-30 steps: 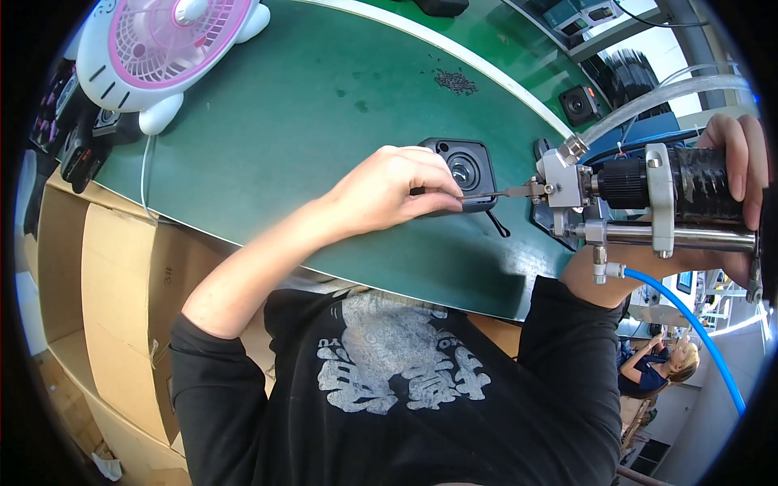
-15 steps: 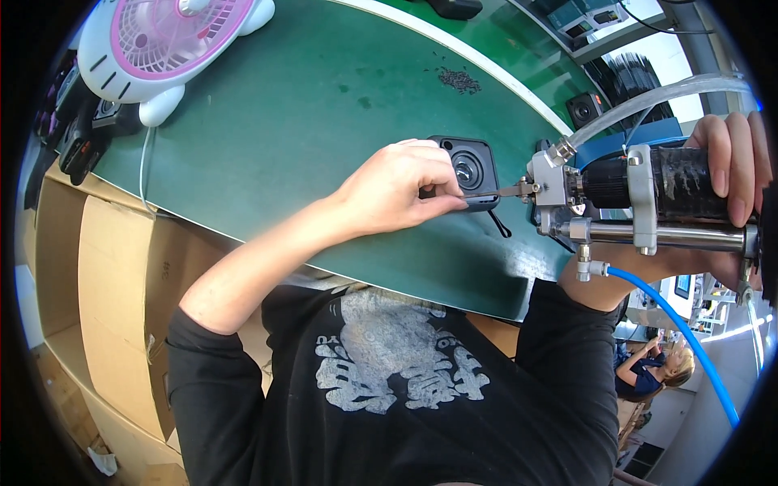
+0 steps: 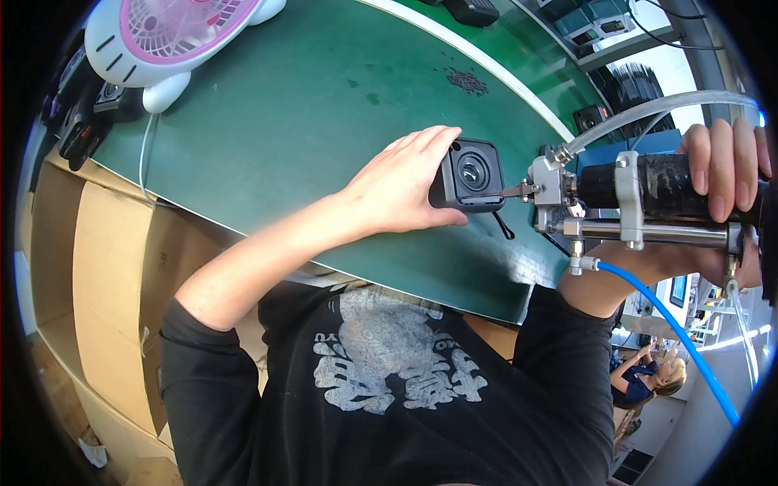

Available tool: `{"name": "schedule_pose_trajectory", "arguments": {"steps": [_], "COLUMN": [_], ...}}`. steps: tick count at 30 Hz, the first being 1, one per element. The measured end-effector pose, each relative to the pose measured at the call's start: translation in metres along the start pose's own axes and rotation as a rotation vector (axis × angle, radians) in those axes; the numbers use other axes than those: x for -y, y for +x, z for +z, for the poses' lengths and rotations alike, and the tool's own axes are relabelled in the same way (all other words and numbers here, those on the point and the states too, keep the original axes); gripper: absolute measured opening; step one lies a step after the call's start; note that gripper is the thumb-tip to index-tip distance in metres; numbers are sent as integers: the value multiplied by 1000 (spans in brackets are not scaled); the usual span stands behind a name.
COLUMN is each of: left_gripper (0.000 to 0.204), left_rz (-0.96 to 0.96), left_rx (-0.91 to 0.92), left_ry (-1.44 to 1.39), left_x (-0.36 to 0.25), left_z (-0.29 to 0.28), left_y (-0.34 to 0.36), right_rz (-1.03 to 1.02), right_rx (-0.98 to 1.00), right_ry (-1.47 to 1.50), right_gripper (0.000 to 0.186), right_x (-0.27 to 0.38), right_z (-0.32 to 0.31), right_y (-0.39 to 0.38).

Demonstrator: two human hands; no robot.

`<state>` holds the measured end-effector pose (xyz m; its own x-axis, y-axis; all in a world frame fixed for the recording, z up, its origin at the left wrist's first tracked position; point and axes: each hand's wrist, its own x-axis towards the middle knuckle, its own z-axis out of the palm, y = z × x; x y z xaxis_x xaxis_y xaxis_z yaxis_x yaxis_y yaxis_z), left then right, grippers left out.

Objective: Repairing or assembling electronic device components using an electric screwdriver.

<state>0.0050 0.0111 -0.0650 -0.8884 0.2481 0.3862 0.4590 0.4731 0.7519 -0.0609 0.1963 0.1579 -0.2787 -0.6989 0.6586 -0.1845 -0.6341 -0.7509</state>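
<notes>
A small black square speaker (image 3: 489, 154) with a round cone lies on the green table. My left hand (image 3: 405, 182) grips its left side, fingers along the far edge and thumb by the near edge. At the right, my right hand (image 3: 723, 170) is wrapped round the black body of a powered screwdriver (image 3: 600, 185) held sideways, with a metal head and rod. The screwdriver's thin tip reaches over the speaker's near edge; whether it touches a screw is too small to tell. A short black strap (image 3: 504, 225) hangs from the speaker's near corner.
A white and pink fan (image 3: 134, 61) stands at the far left beside several black devices (image 3: 81, 134). Small dark screws (image 3: 468, 81) lie scattered on the green table (image 3: 267, 146). A clear hose (image 3: 648, 104) and blue hose (image 3: 673, 320) run from the screwdriver. Cardboard boxes (image 3: 109, 300) stand left.
My left hand has let go its pinch at the screwdriver's tip and spread round the speaker's left side. The screwdriver's tip stays over the speaker. The view has shifted slightly.
</notes>
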Motion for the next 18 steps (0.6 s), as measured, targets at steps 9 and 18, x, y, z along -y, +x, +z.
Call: {"name": "schedule_pose_trajectory", "arguments": {"steps": [9, 18], "left_gripper": [91, 90], "left_rz": [8, 19], "left_rx": [-19, 42], "left_ry": [87, 197], "left_x": [-6, -4], "left_z": [-8, -23], "left_y": [5, -2], "right_rz": [112, 4], "right_rx": [-76, -234], "right_ry": [-97, -84], "right_gripper": [64, 55], "right_x": [-16, 11], "right_z": [12, 6], "right_y": [-10, 19]}}
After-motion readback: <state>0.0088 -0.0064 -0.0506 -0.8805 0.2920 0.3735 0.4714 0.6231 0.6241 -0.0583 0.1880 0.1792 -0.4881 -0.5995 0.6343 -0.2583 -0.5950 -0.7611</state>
